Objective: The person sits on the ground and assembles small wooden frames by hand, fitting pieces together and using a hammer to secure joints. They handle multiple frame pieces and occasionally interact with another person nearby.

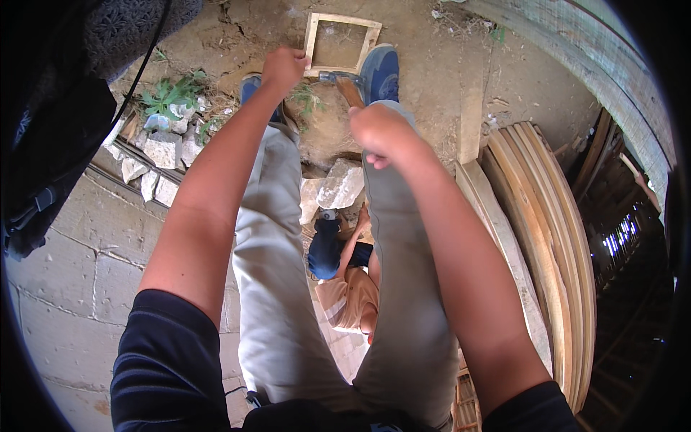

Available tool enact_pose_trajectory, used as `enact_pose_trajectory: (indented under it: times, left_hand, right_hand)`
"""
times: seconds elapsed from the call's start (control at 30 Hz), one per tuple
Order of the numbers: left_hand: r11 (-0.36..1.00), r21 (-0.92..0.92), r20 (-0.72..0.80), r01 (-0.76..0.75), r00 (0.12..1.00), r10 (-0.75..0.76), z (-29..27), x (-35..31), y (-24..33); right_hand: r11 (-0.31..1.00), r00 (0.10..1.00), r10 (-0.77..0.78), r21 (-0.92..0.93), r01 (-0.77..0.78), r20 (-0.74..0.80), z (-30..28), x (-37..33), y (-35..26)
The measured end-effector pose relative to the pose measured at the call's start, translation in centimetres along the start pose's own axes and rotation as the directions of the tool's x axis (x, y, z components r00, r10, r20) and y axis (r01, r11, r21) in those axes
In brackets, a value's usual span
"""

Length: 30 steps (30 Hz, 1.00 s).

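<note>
A small four-sided wooden frame [344, 18] lies on the dirt ground between and beyond my shoes. My left hand [285, 67] is closed at its near left corner, the fingertips on the left strip. My right hand [385, 135] is wrapped round the wooden handle of a hammer [350, 92]. The metal hammer head is at the near strip of the frame, close to my right shoe [381, 72]; whether it touches the wood I cannot tell. Any nail there is too small to make out.
Stacked planks [547, 266] stand at the right, beside a long board [472, 115]. Broken stones [164, 150] and a green weed [173, 93] lie at the left. Between my legs another person [350, 295] shows low down, near large stones [340, 183].
</note>
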<state>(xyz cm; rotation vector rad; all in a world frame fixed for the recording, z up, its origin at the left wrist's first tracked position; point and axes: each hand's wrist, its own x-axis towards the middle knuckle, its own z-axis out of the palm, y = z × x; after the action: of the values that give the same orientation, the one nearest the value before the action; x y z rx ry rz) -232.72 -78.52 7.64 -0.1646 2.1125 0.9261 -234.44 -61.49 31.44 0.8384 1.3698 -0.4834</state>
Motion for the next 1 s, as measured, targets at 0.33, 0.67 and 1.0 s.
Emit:
enact_pose_trajectory:
  times: [0.33,0.67,1.0]
  left_hand:
    - [0.992,-0.052,0.058,0.115,0.992,-0.112,0.1,-0.2,0.9]
    - [0.984,-0.136,0.105,0.115,0.989,-0.101,-0.1,-2.6,0.4]
    - [0.984,-0.080,0.311,0.156,0.942,-0.124,-0.1,-1.5,0.5]
  right_hand:
    - [0.003,0.692,-0.430,0.768,-0.641,0.579,0.3,7.8,3.2]
    - [0.045,0.821,-0.276,0.860,-0.508,0.499,1.3,6.7,3.0]
    - [-0.070,0.965,-0.083,0.964,-0.255,0.249,5.1,2.6,-3.5]
